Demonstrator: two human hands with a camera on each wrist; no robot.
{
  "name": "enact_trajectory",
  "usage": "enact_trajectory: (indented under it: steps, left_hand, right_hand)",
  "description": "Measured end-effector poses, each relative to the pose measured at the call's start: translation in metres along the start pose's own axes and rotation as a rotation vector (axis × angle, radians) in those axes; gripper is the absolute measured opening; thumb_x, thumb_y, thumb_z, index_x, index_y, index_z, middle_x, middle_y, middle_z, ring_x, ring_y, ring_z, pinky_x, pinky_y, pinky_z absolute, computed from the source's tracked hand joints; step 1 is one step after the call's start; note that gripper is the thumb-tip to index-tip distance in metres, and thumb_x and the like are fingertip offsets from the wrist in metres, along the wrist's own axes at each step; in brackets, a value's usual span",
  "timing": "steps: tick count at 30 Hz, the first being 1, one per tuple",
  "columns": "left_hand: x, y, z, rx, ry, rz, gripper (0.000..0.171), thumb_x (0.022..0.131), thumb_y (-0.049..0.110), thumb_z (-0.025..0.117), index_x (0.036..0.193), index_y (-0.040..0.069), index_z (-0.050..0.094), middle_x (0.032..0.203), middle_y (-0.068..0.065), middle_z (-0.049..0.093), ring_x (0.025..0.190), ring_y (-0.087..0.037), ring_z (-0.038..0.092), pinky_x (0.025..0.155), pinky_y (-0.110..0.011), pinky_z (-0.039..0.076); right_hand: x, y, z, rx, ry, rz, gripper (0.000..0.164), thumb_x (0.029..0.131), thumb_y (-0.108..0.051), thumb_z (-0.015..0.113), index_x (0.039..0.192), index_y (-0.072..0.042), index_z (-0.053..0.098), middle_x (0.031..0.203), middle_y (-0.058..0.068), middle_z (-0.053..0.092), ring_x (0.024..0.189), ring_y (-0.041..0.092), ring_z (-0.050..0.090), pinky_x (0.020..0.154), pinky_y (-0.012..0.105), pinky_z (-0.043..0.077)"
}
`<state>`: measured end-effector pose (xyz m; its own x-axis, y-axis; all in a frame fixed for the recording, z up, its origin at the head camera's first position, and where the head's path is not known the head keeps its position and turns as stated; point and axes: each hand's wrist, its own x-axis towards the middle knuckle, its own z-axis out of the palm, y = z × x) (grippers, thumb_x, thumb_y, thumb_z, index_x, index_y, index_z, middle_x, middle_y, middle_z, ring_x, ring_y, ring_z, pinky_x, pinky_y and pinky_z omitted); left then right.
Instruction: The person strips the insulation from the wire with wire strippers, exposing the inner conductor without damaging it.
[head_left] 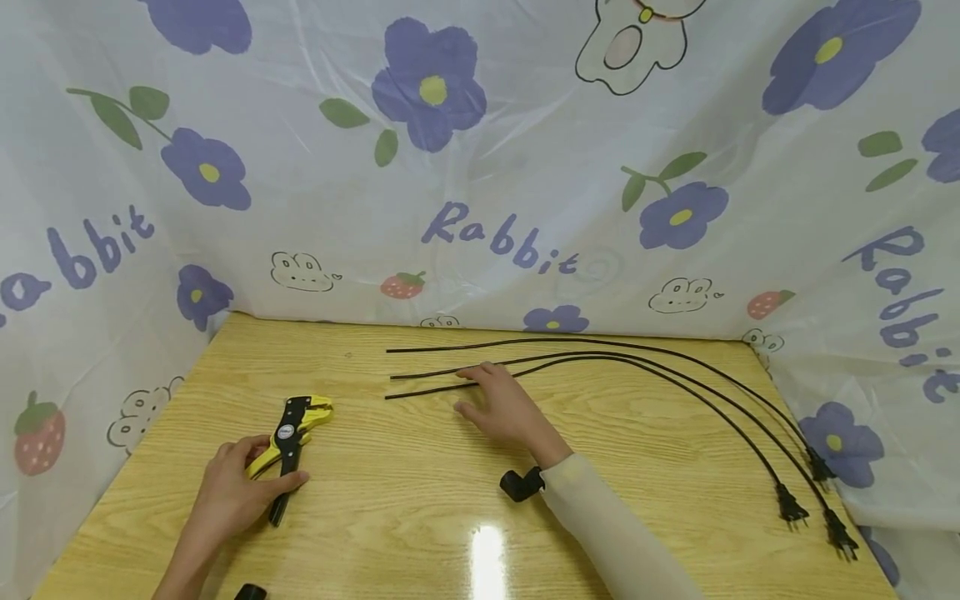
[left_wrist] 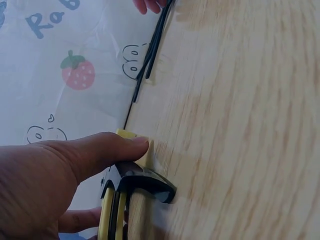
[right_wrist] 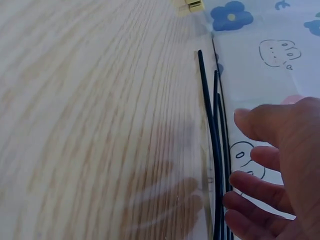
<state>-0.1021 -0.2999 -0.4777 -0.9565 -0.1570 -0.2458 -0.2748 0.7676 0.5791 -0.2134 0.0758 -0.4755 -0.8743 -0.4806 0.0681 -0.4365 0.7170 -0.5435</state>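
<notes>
In the head view my left hand (head_left: 234,490) grips a yellow-and-black wire stripper (head_left: 287,432), its thumb across the black handle and its fingers at the yellow one. The tool's jaws point away from me. Three black power cords (head_left: 555,340) lie side by side to the right, their cut ends toward the tool. Over these cords hovers my right hand (head_left: 498,407), fingers loosely bent with nothing held. In the right wrist view its fingers are beside the cords (right_wrist: 212,130); whether they touch cannot be told. The left thumb (left_wrist: 107,150) hides part of the tool in the left wrist view.
Two-pin plugs (head_left: 791,505) end the cords at the table's right edge. A printed rabbit-and-flower cloth (head_left: 480,183) walls the wooden table (head_left: 390,517) at the back and sides. A black wrist device (head_left: 521,484) sits at the right wrist.
</notes>
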Motion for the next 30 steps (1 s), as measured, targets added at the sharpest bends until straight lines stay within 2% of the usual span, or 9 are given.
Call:
enact_trajectory:
  steps: [8,11,15,21,25,30]
  left_hand:
    - [0.002,0.002,-0.001,0.034,0.017,-0.001,0.104,0.083,0.055,0.081,0.149,-0.011,0.035,0.132,-0.035,0.046,0.120,-0.050,0.047,0.098,-0.064,0.045]
    - [0.003,0.003,-0.002,0.051,0.007,-0.011,0.103,0.083,0.055,0.080,0.149,-0.010,0.036,0.134,-0.037,0.047,0.120,-0.052,0.047,0.097,-0.065,0.046]
    - [0.003,0.004,-0.002,0.068,0.005,-0.014,0.103,0.083,0.056,0.080,0.148,-0.010,0.036,0.135,-0.039,0.047,0.121,-0.054,0.048,0.096,-0.065,0.047]
    - [0.004,0.006,0.000,0.063,0.022,-0.018,0.100,0.083,0.053,0.081,0.147,-0.010,0.037,0.134,-0.038,0.048,0.119,-0.053,0.049,0.094,-0.063,0.048]
    - [0.005,0.006,0.001,0.059,0.020,-0.024,0.099,0.083,0.052,0.080,0.148,-0.008,0.036,0.134,-0.038,0.048,0.120,-0.054,0.048,0.094,-0.063,0.047]
    - [0.007,0.005,0.000,0.044,0.018,-0.013,0.097,0.084,0.050,0.080,0.149,-0.006,0.034,0.137,-0.038,0.046,0.122,-0.054,0.048,0.095,-0.064,0.046]
  right_hand:
    - [0.013,-0.004,0.005,-0.024,0.025,-0.062,0.039,0.101,-0.021,0.066,0.138,-0.007,0.062,0.128,0.011,0.065,0.116,0.029,0.059,0.100,0.045,0.055]
    - [0.017,-0.005,0.009,-0.050,0.016,-0.066,0.037,0.102,-0.020,0.065,0.137,-0.008,0.063,0.127,0.009,0.066,0.117,0.027,0.060,0.102,0.043,0.054]
    - [0.020,-0.006,0.014,-0.116,0.018,-0.063,0.034,0.103,-0.021,0.064,0.134,-0.009,0.066,0.124,0.008,0.068,0.113,0.026,0.062,0.104,0.041,0.054]
    - [0.020,-0.006,0.024,-0.217,0.061,-0.038,0.025,0.102,-0.025,0.066,0.123,-0.014,0.073,0.115,0.004,0.068,0.100,0.022,0.059,0.087,0.036,0.056]
    - [0.021,-0.005,0.028,-0.233,0.101,-0.031,0.017,0.100,-0.023,0.068,0.113,-0.016,0.076,0.111,0.002,0.069,0.098,0.020,0.059,0.087,0.035,0.055]
    - [0.021,-0.004,0.029,-0.220,0.124,-0.025,0.013,0.100,-0.021,0.069,0.108,-0.015,0.077,0.107,0.003,0.069,0.095,0.021,0.059,0.085,0.035,0.055]
